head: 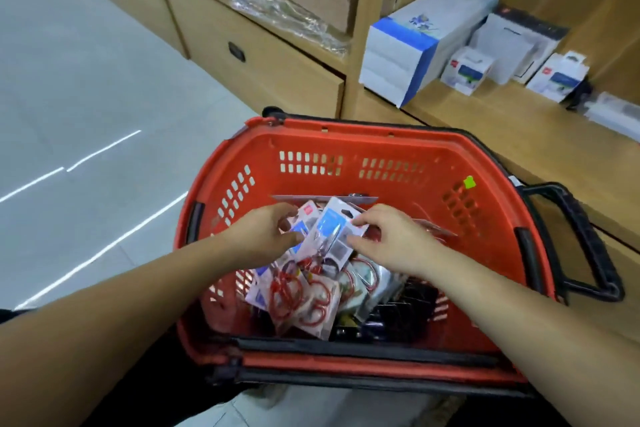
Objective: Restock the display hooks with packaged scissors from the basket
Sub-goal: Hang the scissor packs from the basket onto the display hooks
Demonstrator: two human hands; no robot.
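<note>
A red plastic basket [346, 149] with black handles stands on the floor below me. Inside lies a heap of packaged scissors [304, 295] with red handles on blue and white cards. Both hands reach into the basket. My left hand [266, 229] pinches the left edge of a pack [301, 222] with a red top. My right hand [391, 236] grips the right edge of a blue-carded scissors pack [330, 229] that is tilted up off the heap. No display hooks are in view.
Wooden shelving with drawers [242, 55] runs behind the basket. White and blue boxes [415, 42] stand on the shelf at the upper right. Clear plastic wrap [284, 14] lies on the shelf above the drawers. Grey tiled floor [69, 114] spreads to the left.
</note>
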